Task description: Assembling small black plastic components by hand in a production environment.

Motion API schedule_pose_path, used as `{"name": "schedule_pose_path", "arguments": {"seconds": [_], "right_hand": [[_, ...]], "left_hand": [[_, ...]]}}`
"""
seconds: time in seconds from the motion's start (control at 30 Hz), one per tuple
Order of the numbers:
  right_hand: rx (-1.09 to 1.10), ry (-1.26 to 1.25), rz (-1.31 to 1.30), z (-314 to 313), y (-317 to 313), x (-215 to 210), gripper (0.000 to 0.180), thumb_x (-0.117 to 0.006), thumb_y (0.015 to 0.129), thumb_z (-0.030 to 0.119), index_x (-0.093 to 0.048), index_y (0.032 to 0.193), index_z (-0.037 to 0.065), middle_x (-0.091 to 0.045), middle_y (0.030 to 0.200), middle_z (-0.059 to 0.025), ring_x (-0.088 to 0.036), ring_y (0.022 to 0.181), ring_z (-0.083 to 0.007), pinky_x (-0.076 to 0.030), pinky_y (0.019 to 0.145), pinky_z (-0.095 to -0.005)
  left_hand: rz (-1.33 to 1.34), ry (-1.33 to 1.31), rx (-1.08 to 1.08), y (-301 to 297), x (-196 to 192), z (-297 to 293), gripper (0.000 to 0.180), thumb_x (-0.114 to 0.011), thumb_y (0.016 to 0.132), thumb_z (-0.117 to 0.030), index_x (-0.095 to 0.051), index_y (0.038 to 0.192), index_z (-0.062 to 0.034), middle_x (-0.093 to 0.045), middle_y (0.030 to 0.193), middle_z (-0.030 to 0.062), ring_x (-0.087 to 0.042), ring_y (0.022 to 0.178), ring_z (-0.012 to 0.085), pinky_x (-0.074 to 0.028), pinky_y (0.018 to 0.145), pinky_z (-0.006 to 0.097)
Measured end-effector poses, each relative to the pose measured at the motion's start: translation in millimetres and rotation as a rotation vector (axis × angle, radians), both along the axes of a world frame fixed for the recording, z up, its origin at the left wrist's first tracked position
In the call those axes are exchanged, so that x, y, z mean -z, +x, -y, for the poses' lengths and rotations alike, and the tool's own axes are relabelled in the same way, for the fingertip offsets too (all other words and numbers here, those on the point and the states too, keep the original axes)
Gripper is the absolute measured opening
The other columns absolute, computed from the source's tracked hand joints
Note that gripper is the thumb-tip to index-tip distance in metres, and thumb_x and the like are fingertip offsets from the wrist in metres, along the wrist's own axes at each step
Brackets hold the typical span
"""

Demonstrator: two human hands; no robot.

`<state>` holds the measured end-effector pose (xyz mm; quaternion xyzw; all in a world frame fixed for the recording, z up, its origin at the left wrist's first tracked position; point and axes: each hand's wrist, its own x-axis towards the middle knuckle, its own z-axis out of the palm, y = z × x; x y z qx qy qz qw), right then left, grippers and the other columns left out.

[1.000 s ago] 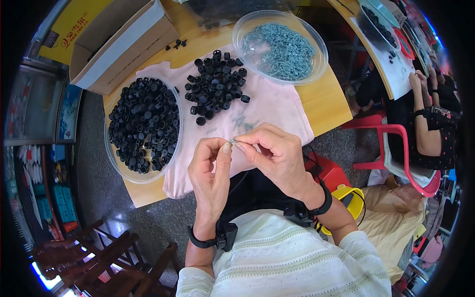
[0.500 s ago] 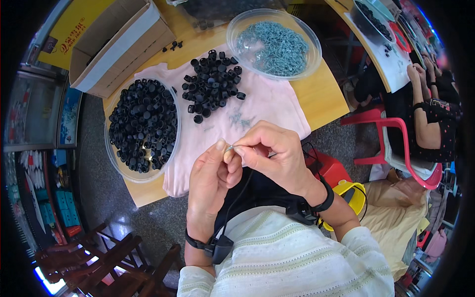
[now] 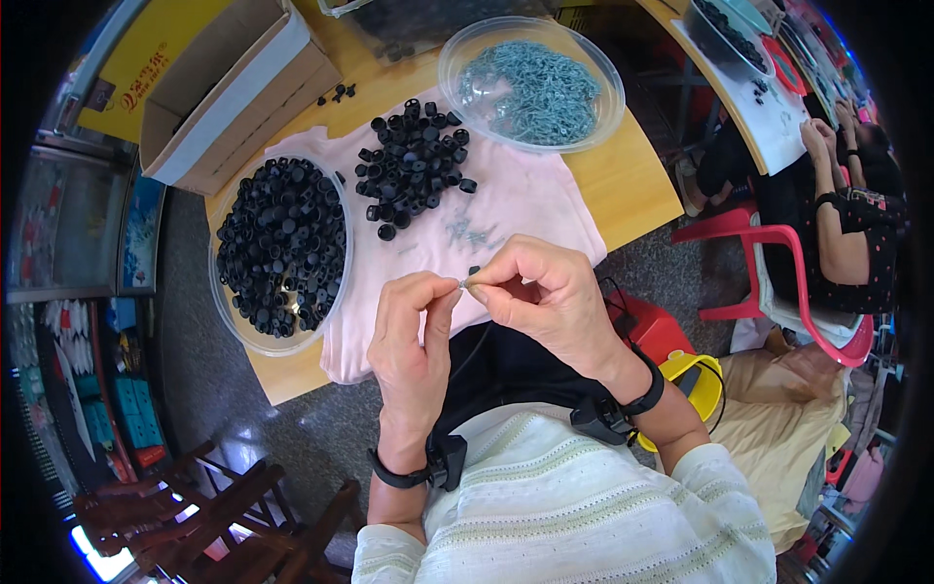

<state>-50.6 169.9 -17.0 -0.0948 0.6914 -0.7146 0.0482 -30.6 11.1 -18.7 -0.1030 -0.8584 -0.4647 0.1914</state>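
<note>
Table [image 3: 637, 200]: tubs [image 3: 611, 103] hold caps [image 3: 282, 229], screws [image 3: 543, 92].

Left hand [image 3: 413, 336] and right hand [image 3: 550, 302] meet at the fingertips near the pink cloth [image 3: 555, 200], pinching a tiny silvery piece [image 3: 462, 284]. Black caps [image 3: 413, 167] heaped on cloth, loose screws [image 3: 467, 234] nearer; clear tub [image 3: 265, 346] of black caps left, clear bowl [image 3: 619, 112] of screws on the worktop [image 3: 637, 190] beyond.
</note>
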Motion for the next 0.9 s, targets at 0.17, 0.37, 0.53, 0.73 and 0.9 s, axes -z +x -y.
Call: {"name": "schedule_pose_path", "arguments": {"seconds": [0.17, 0.37, 0.53, 0.73, 0.9], "right_hand": [[-0.026, 0.066, -0.038, -9, 1, 0, 0.006, -0.066, 0.083, -0.003, -0.066, 0.088, -0.001, -0.061, 0.083, -0.0016, -0.056, 0.071, -0.0038, -0.044, 0.059, -0.0176], [-0.006, 0.12, -0.152, -8, 5, -2, 0.012, -0.067, 0.08, -0.005, -0.068, 0.091, 0.0, -0.063, 0.083, -0.0038, -0.058, 0.069, -0.006, -0.046, 0.058, -0.0185], [0.115, 0.17, -0.37, -2, 7, 7, 0.014, -0.071, 0.074, -0.006, -0.065, 0.085, 0.001, -0.058, 0.074, -0.0048, -0.057, 0.065, -0.0133, -0.047, 0.057, -0.0248], [0.075, 0.165, -0.496, -6, 0, 9, 0.017, -0.071, 0.073, -0.007, -0.065, 0.087, 0.001, -0.061, 0.078, -0.006, -0.061, 0.071, -0.0199, -0.05, 0.059, -0.0269], [0.038, 0.202, -0.296, -8, 6, 7, 0.016, -0.07, 0.076, -0.005, -0.066, 0.091, 0.002, -0.061, 0.08, -0.0064, -0.062, 0.071, -0.0175, -0.051, 0.059, -0.0265]], "left_hand": [[-0.013, -0.013, 0.069, 1, 4, 0, 0.019, -0.068, 0.082, 0.004, -0.061, 0.099, -0.0019, -0.061, 0.093, 0.0116, -0.061, 0.08, 0.024, -0.049, 0.067, 0.03], [0.048, 0.073, 0.029, 8, 5, -7, 0.009, -0.063, 0.088, 0.0, -0.058, 0.096, 0.0001, -0.058, 0.088, 0.0081, -0.057, 0.073, 0.018, -0.047, 0.064, 0.026], [0.628, 0.838, 0.149, 13, 4, -13, 0.017, -0.053, 0.099, -0.016, -0.054, 0.101, 0.0003, -0.053, 0.084, 0.0012, -0.047, 0.067, 0.0078, -0.04, 0.059, 0.021], [1.062, 1.617, 0.539, 4, 2, 6, 0.018, -0.049, 0.1, -0.019, -0.055, 0.099, -0.0024, -0.051, 0.083, 0.0009, -0.046, 0.066, 0.0072, -0.036, 0.056, 0.021], [0.701, 1.042, 0.179, 8, 4, -3, 0.013, -0.06, 0.095, -0.013, -0.058, 0.098, 0.0, -0.059, 0.082, 0.0026, -0.053, 0.068, 0.0076, -0.043, 0.062, 0.021]]}}
